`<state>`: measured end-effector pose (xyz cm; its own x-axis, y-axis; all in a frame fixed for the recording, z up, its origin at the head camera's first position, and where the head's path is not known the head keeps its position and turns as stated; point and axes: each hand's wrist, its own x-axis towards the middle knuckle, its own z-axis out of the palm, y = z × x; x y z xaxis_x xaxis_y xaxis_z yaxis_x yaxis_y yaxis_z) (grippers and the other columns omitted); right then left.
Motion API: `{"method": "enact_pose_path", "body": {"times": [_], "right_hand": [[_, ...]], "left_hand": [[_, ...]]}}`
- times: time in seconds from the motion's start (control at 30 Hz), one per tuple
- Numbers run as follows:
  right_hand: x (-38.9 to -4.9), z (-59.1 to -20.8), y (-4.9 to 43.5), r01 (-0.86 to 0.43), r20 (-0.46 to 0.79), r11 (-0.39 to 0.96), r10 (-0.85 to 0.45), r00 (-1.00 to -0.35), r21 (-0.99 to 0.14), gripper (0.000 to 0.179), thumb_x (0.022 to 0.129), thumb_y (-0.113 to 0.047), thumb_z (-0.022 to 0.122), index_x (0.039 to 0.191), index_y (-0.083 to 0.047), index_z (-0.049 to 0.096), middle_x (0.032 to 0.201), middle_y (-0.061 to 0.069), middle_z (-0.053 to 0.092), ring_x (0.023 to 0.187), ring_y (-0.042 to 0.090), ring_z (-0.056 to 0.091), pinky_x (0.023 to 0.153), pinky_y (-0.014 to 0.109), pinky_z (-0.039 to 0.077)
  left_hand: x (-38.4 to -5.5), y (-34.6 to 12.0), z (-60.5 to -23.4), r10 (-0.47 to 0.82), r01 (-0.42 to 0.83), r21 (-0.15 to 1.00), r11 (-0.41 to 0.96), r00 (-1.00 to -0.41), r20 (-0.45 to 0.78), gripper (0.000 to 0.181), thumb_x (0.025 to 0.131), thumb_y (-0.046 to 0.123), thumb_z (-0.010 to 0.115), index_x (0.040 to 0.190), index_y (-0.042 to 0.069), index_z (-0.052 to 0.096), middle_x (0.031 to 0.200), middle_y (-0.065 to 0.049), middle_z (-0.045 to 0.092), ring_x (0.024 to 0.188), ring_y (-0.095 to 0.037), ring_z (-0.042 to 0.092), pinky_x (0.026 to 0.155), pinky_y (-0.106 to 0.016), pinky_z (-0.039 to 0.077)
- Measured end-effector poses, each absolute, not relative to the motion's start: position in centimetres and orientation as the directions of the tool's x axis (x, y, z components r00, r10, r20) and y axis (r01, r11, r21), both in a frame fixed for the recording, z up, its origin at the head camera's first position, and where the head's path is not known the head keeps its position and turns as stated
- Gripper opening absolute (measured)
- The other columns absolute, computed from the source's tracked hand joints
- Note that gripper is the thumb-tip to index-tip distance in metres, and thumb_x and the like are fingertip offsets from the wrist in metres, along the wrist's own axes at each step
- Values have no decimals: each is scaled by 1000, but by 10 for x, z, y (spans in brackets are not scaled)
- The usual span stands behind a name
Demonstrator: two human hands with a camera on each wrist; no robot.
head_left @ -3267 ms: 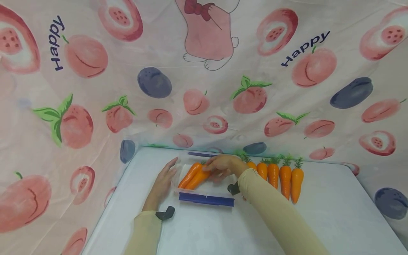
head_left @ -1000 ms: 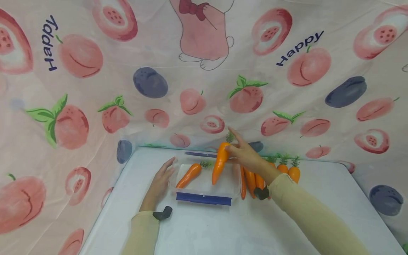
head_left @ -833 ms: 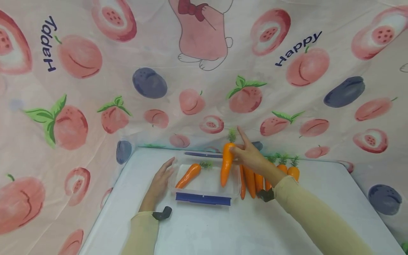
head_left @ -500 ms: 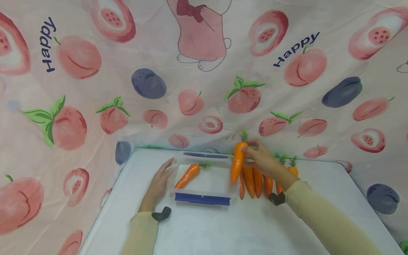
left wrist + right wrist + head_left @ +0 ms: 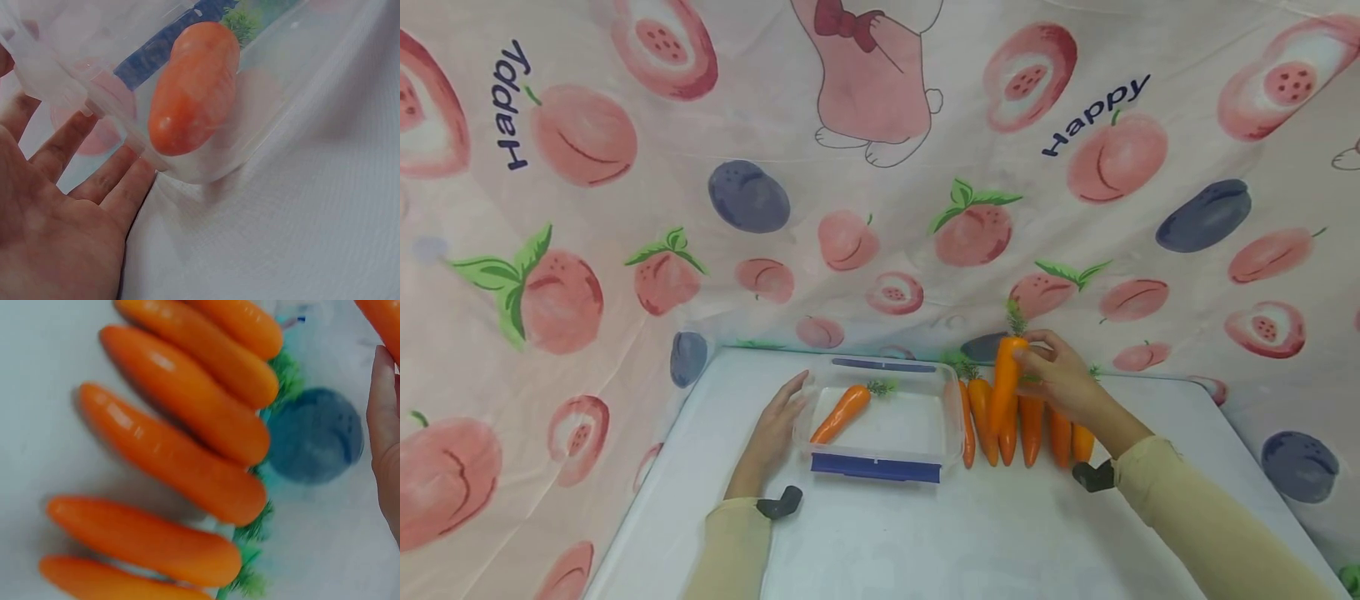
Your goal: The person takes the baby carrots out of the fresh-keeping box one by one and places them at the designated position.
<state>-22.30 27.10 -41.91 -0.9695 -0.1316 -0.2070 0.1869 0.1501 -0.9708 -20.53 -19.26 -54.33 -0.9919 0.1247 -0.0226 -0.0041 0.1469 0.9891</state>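
Observation:
My right hand (image 5: 1060, 379) pinches a carrot (image 5: 1006, 375) near its leafy top and holds it above the row of carrots (image 5: 1032, 429) on the table. In the right wrist view that held carrot (image 5: 382, 322) shows only at the top right corner, beside part of the hand. My left hand (image 5: 775, 429) rests against the left side of a clear plastic box (image 5: 880, 454), its fingers (image 5: 115, 178) extended along the wall. One carrot (image 5: 841, 414) lies slanted inside the box, its green top toward the back; the left wrist view shows it through the clear wall.
Blue locking flaps (image 5: 876, 468) stand out at the box's front and back. The carrot row begins right beside the box's right wall, leafy tops toward the back. A fruit-printed cloth (image 5: 880, 192) rises behind the white table (image 5: 880, 542).
My right hand has lifted one of the two carrots out of the box and carried it right, over the row. My left hand has stayed at the box's left side.

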Motion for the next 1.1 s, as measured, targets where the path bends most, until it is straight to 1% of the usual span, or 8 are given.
{"method": "enact_pose_path", "body": {"times": [0.07, 0.2, 0.33, 0.5, 0.7, 0.8, 1.0, 1.1], "right_hand": [[-221, -421, 279, 180, -203, 166, -134, -970, -970, 49, 99, -43, 64, 135, -22, 38, 130, -2, 58, 108, 20, 62, 91, 41, 62], [-215, -424, 294, 176, -199, 181, -118, -973, -968, 47, 100, -42, 63, 135, -22, 38, 126, -5, 59, 106, 17, 62, 88, 36, 62], [-210, -427, 308, 194, -213, 194, -82, -974, -962, 46, 100, -44, 63, 134, -24, 40, 121, -9, 60, 103, 14, 64, 87, 34, 62], [-206, -432, 329, 202, -221, 249, -51, -974, -947, 54, 100, -49, 61, 140, -23, 37, 122, -10, 60, 107, 13, 62, 89, 35, 62], [-204, -437, 356, 191, -202, 346, 5, -979, -918, 71, 101, -53, 57, 150, -12, 29, 119, -13, 60, 105, 9, 63, 88, 34, 63], [-203, -441, 371, 182, -184, 347, 28, -983, -920, 65, 101, -52, 57, 148, -13, 32, 115, -17, 62, 102, 7, 64, 86, 34, 63], [-203, -455, 400, 191, -169, 249, 107, -980, -949, 41, 100, -44, 62, 132, -24, 46, 105, -22, 64, 91, 4, 66, 75, 28, 63], [-202, -460, 407, 215, -181, 235, 157, -971, -948, 40, 99, -45, 64, 131, -25, 48, 102, -22, 63, 89, 4, 65, 73, 25, 63]], "left_hand": [[-205, -193, -543, 129, -6, 989, 147, -991, -26, 49, 109, 34, 45, 157, 29, 39, 167, -1, 32, 159, -29, 19, 127, -60, 17], [-205, -193, -543, 127, -22, 989, 148, -991, -41, 48, 109, 35, 45, 157, 31, 39, 166, 3, 32, 159, -26, 20, 127, -59, 17], [-206, -194, -545, 131, -16, 992, 122, -991, -32, 48, 109, 31, 45, 156, 29, 41, 166, 1, 33, 158, -27, 21, 127, -59, 17], [-207, -194, -545, 142, 9, 995, 98, -990, -5, 48, 109, 27, 45, 157, 26, 41, 166, -3, 33, 158, -30, 22, 127, -59, 17], [-207, -194, -547, 149, 16, 998, 66, -989, 6, 48, 108, 28, 48, 156, 25, 42, 166, -5, 33, 158, -30, 22, 127, -57, 18], [-208, -194, -548, 148, 20, 998, 60, -989, 11, 49, 108, 30, 49, 156, 25, 42, 166, -5, 33, 157, -30, 22, 127, -57, 18], [-207, -194, -547, 137, 11, 994, 113, -991, -5, 48, 108, 34, 47, 156, 30, 41, 166, -1, 33, 158, -28, 20, 127, -59, 16], [-206, -194, -546, 136, 9, 992, 125, -991, -8, 48, 108, 34, 46, 156, 31, 41, 166, 0, 33, 159, -27, 20, 127, -59, 16]]}}
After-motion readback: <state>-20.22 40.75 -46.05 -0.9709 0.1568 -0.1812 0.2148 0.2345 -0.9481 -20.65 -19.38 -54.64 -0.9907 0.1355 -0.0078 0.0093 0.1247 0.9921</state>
